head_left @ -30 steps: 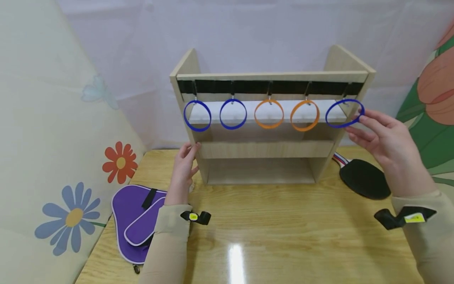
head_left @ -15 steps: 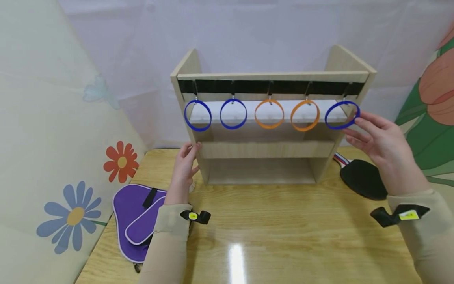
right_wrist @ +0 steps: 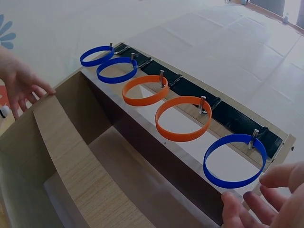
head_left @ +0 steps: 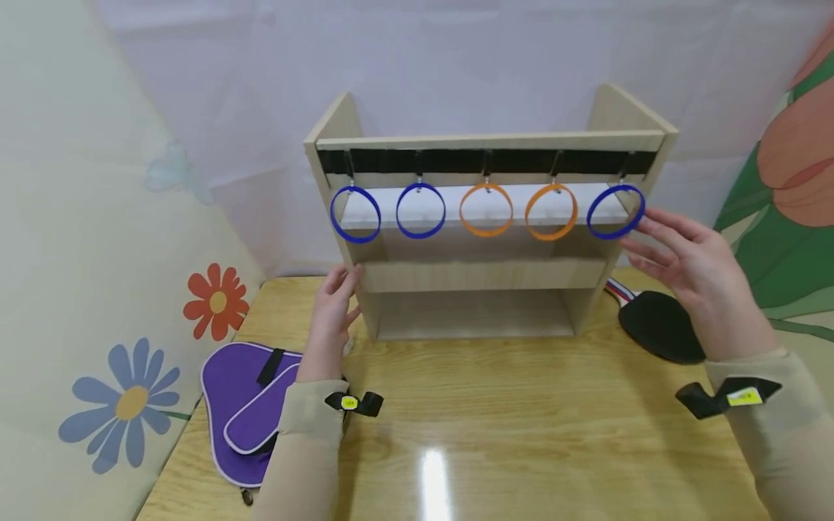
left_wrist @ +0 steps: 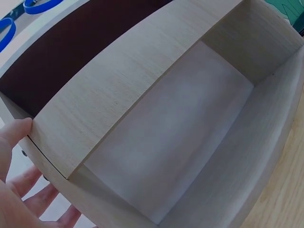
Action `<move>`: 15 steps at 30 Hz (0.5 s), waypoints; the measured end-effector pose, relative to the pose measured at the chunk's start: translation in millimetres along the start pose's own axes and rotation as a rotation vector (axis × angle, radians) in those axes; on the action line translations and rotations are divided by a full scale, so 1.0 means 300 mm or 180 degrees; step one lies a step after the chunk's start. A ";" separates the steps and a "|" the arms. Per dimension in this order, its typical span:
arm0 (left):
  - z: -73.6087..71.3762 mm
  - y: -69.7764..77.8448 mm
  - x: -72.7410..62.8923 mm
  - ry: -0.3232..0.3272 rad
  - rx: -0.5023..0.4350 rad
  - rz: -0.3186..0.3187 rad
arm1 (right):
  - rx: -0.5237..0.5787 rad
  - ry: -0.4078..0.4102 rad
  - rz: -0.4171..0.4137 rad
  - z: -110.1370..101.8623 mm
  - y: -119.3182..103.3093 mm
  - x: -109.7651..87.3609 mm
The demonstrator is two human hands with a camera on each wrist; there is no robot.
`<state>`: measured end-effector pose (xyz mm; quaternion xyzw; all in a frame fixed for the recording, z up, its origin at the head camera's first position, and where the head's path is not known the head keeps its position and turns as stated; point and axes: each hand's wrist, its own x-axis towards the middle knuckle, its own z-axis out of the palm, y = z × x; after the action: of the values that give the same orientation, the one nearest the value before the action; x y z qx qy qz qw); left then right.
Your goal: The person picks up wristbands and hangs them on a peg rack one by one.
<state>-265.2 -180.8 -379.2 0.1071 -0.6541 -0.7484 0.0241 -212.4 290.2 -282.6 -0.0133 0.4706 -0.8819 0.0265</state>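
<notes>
A small wooden shelf (head_left: 485, 275) stands on the table, with a black strip (head_left: 521, 161) along its upper front. Blue and orange wristbands hang from metal hooks on that strip. The rightmost blue wristband (head_left: 615, 211) hangs by my right hand (head_left: 693, 271). The fingers of that hand are loosely bent, their tips right at the band's lower edge in the right wrist view and not curled round it. My left hand (head_left: 334, 307) grips the shelf's left side panel (left_wrist: 102, 202), thumb on the front edge and fingers on the outer face. An orange wristband (right_wrist: 184, 135) hangs beside the rightmost blue one.
A table tennis bat (head_left: 661, 325) with a black face lies right of the shelf, partly behind my right hand. At the left, a purple bat case (head_left: 228, 405) lies partly under my left forearm. Curtains printed with flowers stand on both sides.
The rightmost blue wristband has swung down and left from its pulled-out tilt and now hangs from its hook. My right hand has let it go, moving slightly left. My left hand keeps its grip.
</notes>
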 end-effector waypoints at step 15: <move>-0.032 0.040 -0.103 -0.0040 0.0669 0.0749 | -0.0366 -0.0053 -0.0156 -0.011 0.166 -0.034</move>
<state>-234.3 -186.4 -364.7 0.0270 -0.7370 -0.6685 0.0962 -200.7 265.8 -325.8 -0.0336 0.5197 -0.8536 0.0079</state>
